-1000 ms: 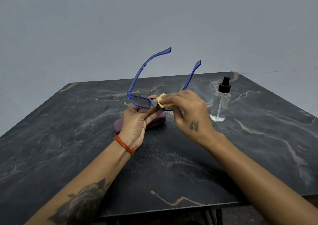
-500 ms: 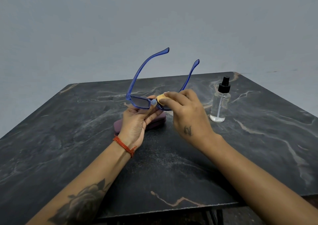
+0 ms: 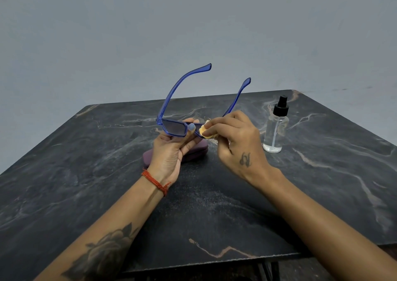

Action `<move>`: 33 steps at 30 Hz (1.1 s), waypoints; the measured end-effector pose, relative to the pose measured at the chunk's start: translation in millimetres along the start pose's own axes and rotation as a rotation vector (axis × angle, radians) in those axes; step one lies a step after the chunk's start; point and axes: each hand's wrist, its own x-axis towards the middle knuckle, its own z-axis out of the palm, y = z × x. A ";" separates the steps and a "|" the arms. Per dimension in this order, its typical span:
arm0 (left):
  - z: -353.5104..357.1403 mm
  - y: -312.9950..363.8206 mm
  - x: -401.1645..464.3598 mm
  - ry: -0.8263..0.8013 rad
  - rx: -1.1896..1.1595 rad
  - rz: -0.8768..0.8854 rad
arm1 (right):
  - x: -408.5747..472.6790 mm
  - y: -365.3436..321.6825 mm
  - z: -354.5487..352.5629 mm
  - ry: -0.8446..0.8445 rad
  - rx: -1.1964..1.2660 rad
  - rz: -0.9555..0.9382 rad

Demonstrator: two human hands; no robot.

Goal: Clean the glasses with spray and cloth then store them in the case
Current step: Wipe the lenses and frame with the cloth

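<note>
My forearms enter from the near edge of the table (image 3: pixel 322 195) and converge above its middle.

My left hand (image 3: pixel 169 152) is palm-up, fingers curled under the frame and thumb on the bridge; it grips the glasses (image 3: pixel 174 128) by the lower rim of the left lens. The glasses are held clear of the table, front toward me, both temples unfolded and pointing up and away.

My right hand (image 3: pixel 234 139) is knuckles-up, wrist slightly bent. Its fingertips (image 3: pixel 207 133) pinch a small folded yellow cloth (image 3: pixel 204 131) against the right lens, which the cloth and fingers mostly hide.

Handling judgement: the glasses look light, the plastic frame stiff but the open temples liable to flex at the hinges. Support belongs at the rim and bridge, never on the lens face. The lenses are smooth and probably slippery when wet; rubbing pressure should be light and met by the left-hand grip. The cloth is soft and compliant.

Behind my left hand, the purple case (image 3: pixel 193 152) lies closed on the table. Farther right, well apart from the hands, the spray bottle (image 3: pixel 276 128) stands upright.
</note>
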 end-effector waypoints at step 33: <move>-3.3 -0.3 2.6 -0.034 -0.027 0.039 | -0.9 -5.2 2.7 0.013 -0.510 -0.182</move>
